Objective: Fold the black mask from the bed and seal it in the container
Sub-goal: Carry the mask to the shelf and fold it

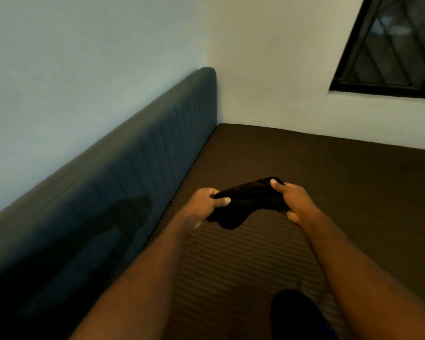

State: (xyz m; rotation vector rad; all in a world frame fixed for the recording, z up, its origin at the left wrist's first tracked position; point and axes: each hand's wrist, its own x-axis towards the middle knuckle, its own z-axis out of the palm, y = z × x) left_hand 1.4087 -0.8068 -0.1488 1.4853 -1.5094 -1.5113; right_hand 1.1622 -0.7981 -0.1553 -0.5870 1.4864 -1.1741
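Both hands, left hand (206, 204) and right hand (292, 202), pinch opposite ends of the black mask (245, 202) above the bed (341, 192). Mask detail is indistinct.

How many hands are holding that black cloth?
2. The left hand grips the left end of the black mask, the right hand grips its right end, above the bed.

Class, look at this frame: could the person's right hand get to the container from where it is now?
Probably not yet: no container is in view, and the right hand is gripping the black mask together with the left hand above the bed.
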